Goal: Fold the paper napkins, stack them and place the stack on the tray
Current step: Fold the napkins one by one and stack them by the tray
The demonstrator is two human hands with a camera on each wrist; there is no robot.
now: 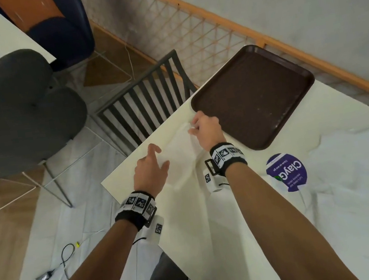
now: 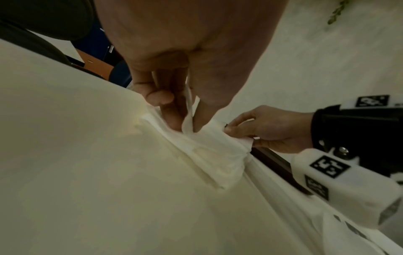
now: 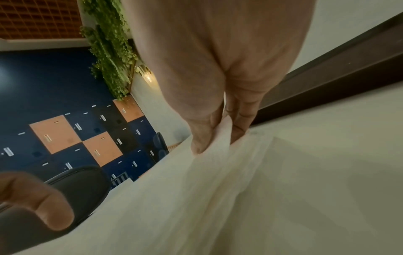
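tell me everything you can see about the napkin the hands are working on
The napkin is thin white paper, soft and creased, lying near the table's far left corner, beside the brown tray. It is partly lifted, not flat. The right hand pinches its far edge by the tray between thumb and fingers. The left hand pinches a raised fold at the near side, fingertips pressing down. Its layers look bunched; the fold is unfinished.
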